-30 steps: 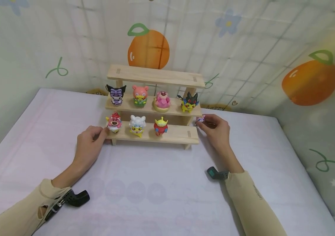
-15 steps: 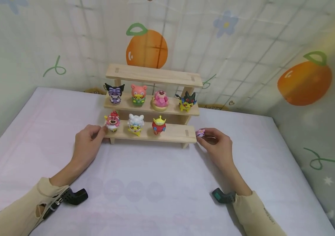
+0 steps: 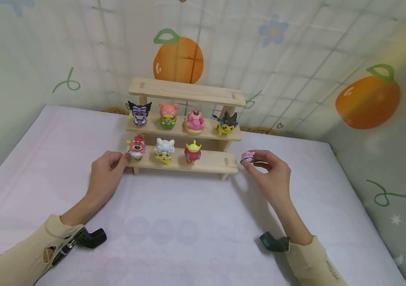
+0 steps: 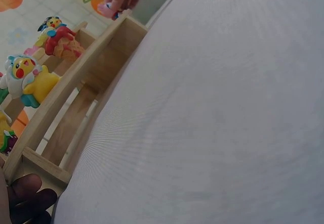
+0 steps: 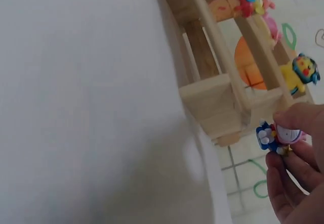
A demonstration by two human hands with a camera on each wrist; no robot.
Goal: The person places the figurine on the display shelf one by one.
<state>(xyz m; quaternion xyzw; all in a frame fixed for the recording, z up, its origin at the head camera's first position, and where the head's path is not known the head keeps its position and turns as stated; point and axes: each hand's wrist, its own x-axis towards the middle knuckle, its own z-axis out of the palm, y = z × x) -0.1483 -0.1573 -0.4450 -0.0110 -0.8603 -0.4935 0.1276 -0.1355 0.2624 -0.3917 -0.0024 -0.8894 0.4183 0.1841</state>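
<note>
A three-tier wooden display stand [image 3: 188,91] stands on the table. My left hand [image 3: 104,172] grips the left end of its lowest shelf; dark fingers [image 4: 33,206] curl under that end in the left wrist view. Just off the right end of the same shelf, my right hand [image 3: 273,174] pinches a small pink and blue figurine [image 5: 273,138] between thumb and fingers. On the lowest shelf, from the left, are a strawberry-topped bear figurine [image 3: 137,147], a white-hooded yellow figurine [image 3: 164,151] and a green-headed figurine in red [image 3: 192,152].
The middle shelf bears a purple and black figurine [image 3: 140,115], a pink-hooded one [image 3: 168,116], a pink bear [image 3: 194,121] and a black-eared yellow one [image 3: 227,124]. A white cloth [image 3: 174,254] covers the table. A fruit-patterned curtain [image 3: 231,47] hangs behind.
My right hand has come forward from beside the middle shelf, then shifted slightly right, with the figurine in its fingers. My left hand has stayed at the shelf's left end.
</note>
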